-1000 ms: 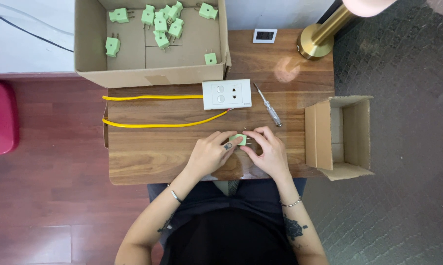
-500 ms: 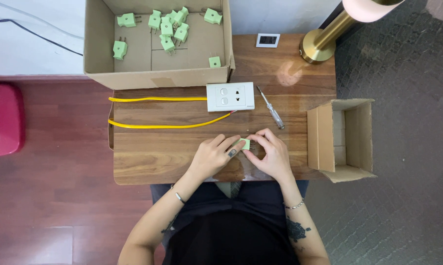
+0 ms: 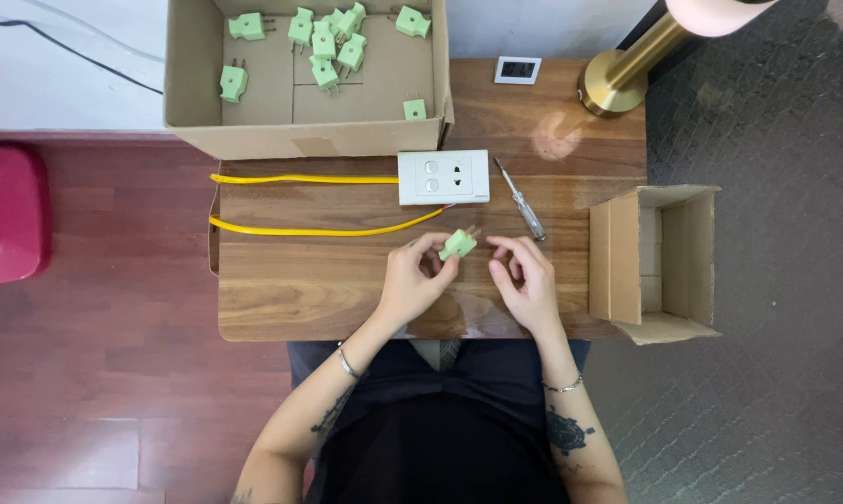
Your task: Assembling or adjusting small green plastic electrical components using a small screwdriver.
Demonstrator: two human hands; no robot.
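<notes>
L hand [image 3: 410,280] pinches a green plug [image 3: 459,245] just below the white socket panel [image 3: 443,176]; R hand [image 3: 530,277] beside it, fingers loosely curled, holding nothing. Screwdriver [image 3: 520,199] right of panel, yellow cable [image 3: 319,227] to its left.

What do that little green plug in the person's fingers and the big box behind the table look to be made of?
The green plug, held by the left hand, looks like moulded plastic: even pale green, matte, with small prongs, probably metal, at one end. The big box appears to be plain brown cardboard, dull, with folded flaps and a strip of tape on its front wall.
</notes>
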